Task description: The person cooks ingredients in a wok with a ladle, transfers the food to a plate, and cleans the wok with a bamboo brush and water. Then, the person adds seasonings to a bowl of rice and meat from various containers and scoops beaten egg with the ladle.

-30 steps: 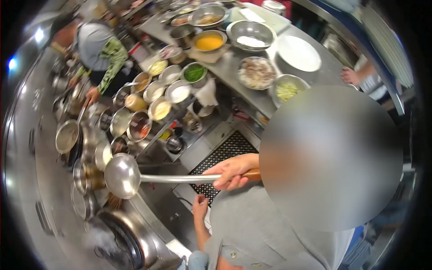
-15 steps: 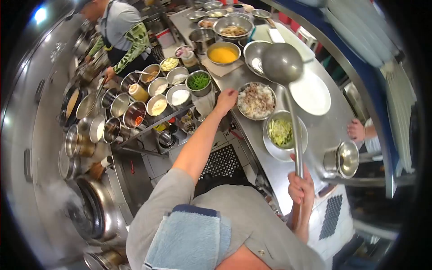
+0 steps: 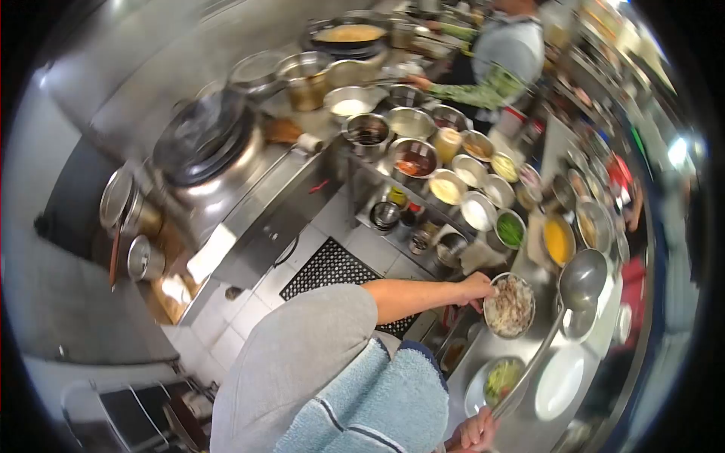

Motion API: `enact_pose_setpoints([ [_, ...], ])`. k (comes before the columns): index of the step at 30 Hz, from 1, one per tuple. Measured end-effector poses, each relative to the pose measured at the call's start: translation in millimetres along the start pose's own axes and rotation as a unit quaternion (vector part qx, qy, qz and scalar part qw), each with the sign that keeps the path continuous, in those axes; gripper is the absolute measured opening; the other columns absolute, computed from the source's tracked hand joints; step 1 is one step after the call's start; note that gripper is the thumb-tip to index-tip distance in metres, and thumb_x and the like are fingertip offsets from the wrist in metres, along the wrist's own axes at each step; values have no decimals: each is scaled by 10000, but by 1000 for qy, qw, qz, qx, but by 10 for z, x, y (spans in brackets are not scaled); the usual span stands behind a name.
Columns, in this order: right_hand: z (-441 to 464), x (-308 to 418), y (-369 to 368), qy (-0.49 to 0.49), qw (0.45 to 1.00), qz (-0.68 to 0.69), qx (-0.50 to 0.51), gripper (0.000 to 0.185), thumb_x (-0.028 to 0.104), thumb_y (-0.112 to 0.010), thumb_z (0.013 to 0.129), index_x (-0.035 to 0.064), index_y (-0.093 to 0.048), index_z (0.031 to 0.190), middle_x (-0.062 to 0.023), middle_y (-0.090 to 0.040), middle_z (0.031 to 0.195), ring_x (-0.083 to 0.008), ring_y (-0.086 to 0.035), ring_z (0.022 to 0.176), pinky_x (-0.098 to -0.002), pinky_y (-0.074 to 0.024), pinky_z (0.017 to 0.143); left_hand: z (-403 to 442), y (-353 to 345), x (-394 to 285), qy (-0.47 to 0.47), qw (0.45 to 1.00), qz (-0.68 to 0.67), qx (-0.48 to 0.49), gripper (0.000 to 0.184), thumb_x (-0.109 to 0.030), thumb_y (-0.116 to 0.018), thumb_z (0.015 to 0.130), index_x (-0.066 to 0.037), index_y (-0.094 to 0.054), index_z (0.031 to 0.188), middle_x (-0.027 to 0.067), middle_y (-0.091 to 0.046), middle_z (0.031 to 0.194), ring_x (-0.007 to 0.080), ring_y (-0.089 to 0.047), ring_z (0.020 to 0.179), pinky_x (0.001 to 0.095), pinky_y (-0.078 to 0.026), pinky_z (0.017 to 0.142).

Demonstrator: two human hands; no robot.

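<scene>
My left hand (image 3: 476, 291) is closed at the near rim of a metal bowl (image 3: 510, 306) that holds white rice with brown pieces of meat. Low in the view, my right hand (image 3: 476, 429) grips the handle of a long metal ladle (image 3: 584, 278). The ladle's round head hangs over the far part of the counter, beyond the rice bowl. Beneath its shaft sits a bowl of chopped green vegetable (image 3: 504, 380) on a white plate. A white oval plate (image 3: 559, 383) lies to the right of the shaft.
Small pots with sauces and a pot of chopped greens (image 3: 510, 229) fill a rack. A bowl of yellow liquid (image 3: 558, 241) sits on the counter (image 3: 476, 355). A large wok (image 3: 204, 140) is on the stove at left. Another person (image 3: 507, 57) works at the far stove.
The view has turned toward the left. My left hand, earlier beside the rice bowl, is now at its rim. The ladle, still in my right hand, is tilted further toward the right.
</scene>
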State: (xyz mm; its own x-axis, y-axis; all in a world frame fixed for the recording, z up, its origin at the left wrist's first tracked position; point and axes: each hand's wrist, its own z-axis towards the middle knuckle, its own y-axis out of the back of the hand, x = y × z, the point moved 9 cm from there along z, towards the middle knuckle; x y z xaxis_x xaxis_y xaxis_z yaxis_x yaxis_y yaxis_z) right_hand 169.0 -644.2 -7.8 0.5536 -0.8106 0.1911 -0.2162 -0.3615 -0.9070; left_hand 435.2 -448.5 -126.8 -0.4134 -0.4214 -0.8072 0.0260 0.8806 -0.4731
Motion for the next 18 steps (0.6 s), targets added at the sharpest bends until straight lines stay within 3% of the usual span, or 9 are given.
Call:
enact_pose_setpoints([
  [3,284,68,-259,-22,983,-161,-87,248,252,-443,983,78,-416,808,30,-363,575,-61,-334,420,-221,-295,311,-398,547,-364,-35,998,3,-50,167,-89,-605,713,39,-593,820,116,-575,732,247,-615,659,449,-581,519],
  [5,631,-111,-598,-36,968,-238,-67,261,282,-446,986,80,-417,823,36,-392,602,-51,-322,419,-217,-276,310,-759,1055,-608,-64,993,20,-92,151,-91,-595,714,38,-591,793,99,-558,701,233,-606,638,435,-580,514],
  [6,823,-315,-836,-121,956,-263,50,278,326,-445,987,67,-444,886,33,-406,638,-54,-332,428,-209,-279,317,-977,1323,-706,-73,989,14,-124,139,-102,-591,721,32,-597,758,83,-576,694,206,-603,620,381,-570,508],
  [9,1262,-648,-988,-153,949,-270,-46,314,374,-464,975,62,-470,948,19,-407,649,-74,-353,431,-207,-307,329,-1632,2232,-935,-110,966,88,-216,144,-110,-599,733,26,-627,771,66,-606,694,169,-608,610,322,-557,510],
  [10,1473,-1002,-1107,-254,952,-172,-18,301,387,-517,950,90,-490,994,14,-393,628,-92,-344,421,-213,-314,330,-1956,2479,-1054,-115,964,67,-231,152,-118,-608,741,22,-644,789,58,-617,690,148,-609,605,302,-548,510],
  [11,1655,-1185,-1300,-255,953,-158,34,304,280,-456,958,92,-326,1159,-13,-387,655,-89,-348,412,-216,-315,317,-2311,2698,-1151,-120,961,48,-246,160,-125,-616,749,18,-660,806,50,-629,687,128,-611,601,281,-539,510],
  [13,1943,-1977,-2140,-254,950,-119,135,614,65,-335,975,96,2,1488,-66,-375,708,-82,-355,395,-221,-318,291,-2923,3207,-1192,-134,939,33,-314,170,-154,-656,771,14,-656,796,26,-601,657,92,-564,562,276,-489,500],
  [15,2342,-2518,-2400,-347,914,-87,193,594,104,-332,987,93,-16,1489,-72,-388,732,-71,-352,406,-214,-323,313,-3560,3610,-1202,-145,914,25,-377,143,-133,-647,771,8,-663,772,12,-598,647,80,-526,551,263,-436,473],
  [18,2862,-3457,-2968,-412,880,-136,194,557,39,-402,946,-1,-160,1446,-31,-375,653,-53,-314,359,-216,-300,273,-4315,4159,-975,-162,857,35,-489,121,-104,-634,771,10,-642,729,6,-573,667,80,-512,562,254,-410,467],
])
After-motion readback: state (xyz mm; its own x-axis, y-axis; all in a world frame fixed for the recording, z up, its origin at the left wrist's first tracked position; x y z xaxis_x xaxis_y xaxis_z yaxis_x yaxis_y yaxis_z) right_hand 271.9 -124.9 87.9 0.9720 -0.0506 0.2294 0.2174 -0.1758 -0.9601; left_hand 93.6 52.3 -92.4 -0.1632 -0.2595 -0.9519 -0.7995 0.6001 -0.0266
